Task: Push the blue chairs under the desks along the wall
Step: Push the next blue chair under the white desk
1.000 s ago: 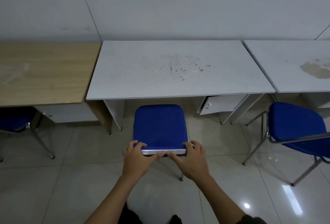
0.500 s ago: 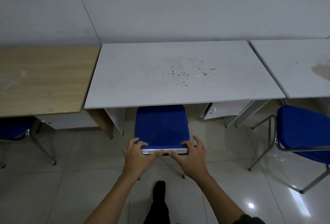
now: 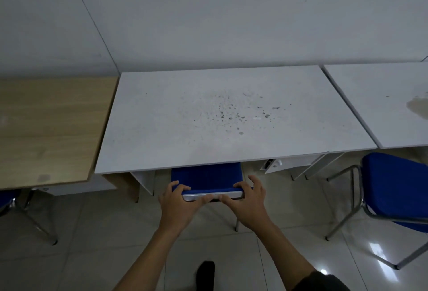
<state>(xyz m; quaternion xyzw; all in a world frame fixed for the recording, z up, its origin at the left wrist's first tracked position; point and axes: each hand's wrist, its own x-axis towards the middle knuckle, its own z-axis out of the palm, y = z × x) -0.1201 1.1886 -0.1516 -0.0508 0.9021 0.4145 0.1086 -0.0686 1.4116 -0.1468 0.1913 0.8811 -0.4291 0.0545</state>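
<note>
Your left hand (image 3: 179, 207) and right hand (image 3: 249, 202) both clasp the backrest of the blue padded chair with the metal frame (image 3: 206, 177) at lower centre; its seat lies straight ahead of your grip, mostly beneath the speckled white rectangular desk (image 3: 220, 117). Another blue chair (image 3: 393, 188) stands out at right. No writing is legible.

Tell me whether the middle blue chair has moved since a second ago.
Yes. The middle blue chair has slid forward under the white desk; the desk's front edge now covers most of its seat.
</note>
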